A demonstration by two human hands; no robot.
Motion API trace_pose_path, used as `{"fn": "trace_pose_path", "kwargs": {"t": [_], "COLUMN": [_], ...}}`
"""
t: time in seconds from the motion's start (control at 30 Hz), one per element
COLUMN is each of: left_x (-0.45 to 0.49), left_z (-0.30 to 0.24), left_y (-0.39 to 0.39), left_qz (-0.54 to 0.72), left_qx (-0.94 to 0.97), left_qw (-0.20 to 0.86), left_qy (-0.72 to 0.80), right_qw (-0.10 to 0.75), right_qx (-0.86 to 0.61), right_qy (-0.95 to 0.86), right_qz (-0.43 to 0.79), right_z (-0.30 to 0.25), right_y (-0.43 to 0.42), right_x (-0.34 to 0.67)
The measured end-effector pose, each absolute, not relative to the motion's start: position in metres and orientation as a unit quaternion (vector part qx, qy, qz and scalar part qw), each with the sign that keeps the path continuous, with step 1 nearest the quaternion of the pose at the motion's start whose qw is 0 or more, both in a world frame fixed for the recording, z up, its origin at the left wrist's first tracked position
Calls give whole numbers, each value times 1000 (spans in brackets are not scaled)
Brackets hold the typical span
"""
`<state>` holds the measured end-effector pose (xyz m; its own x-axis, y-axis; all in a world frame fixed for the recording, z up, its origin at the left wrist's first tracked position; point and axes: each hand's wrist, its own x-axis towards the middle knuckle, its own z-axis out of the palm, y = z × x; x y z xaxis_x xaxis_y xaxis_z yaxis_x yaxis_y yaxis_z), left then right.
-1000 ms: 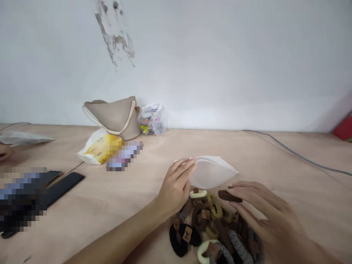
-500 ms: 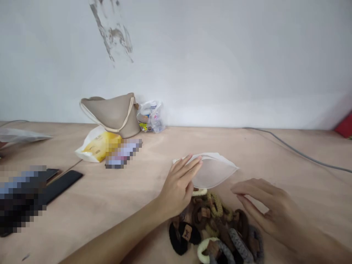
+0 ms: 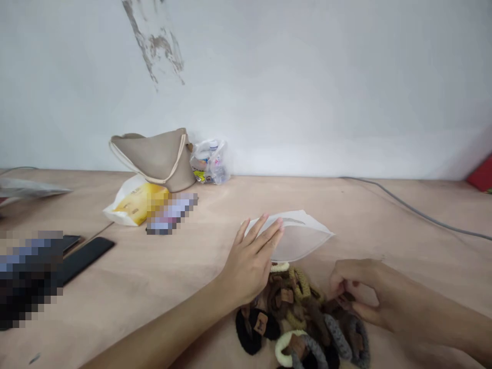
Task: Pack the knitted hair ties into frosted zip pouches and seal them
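A heap of knitted hair ties (image 3: 300,323) in brown, black, grey, cream and mustard lies on the wooden table (image 3: 161,287) near its front edge. Behind it a translucent white zip bag (image 3: 303,237) rests with its mouth held apart. My left hand (image 3: 251,259) has its fingers stretched out flat against the bag's left opening, so it is open. My right hand (image 3: 363,294) is curled over the right side of the heap, fingertips pinched on a brown hair tie (image 3: 343,299).
A beige bucket bag (image 3: 157,159), a small clear plastic bag (image 3: 209,161) and a yellow and white packet (image 3: 134,205) stand at the back left by the wall. A black phone (image 3: 82,259) lies left. A grey cable (image 3: 415,210) runs along the right.
My right hand put a brown hair tie it held into the bag's mouth, drew back and now closes on another tie in the heap. My left hand stayed at the bag.
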<state>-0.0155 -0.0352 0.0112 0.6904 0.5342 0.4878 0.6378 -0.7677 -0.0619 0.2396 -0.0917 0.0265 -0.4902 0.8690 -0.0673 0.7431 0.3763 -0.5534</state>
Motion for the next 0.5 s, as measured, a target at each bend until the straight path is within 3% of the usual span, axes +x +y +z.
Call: {"fn": "trace_pose_path", "kwargs": {"t": [0.27, 0.5], "left_x": [-17, -16], "left_z": [14, 15], "left_y": [-37, -38], "left_qz": [-232, -245], "left_qx": [-914, -912], "left_qw": [55, 19], "left_qy": [-329, -329], "right_qw": [247, 510], "right_qx": [-534, -468], "right_qy": [-746, -651], "right_qz": [311, 311], "right_z": [25, 12], "right_y": [-90, -87], "right_x": [239, 213]}}
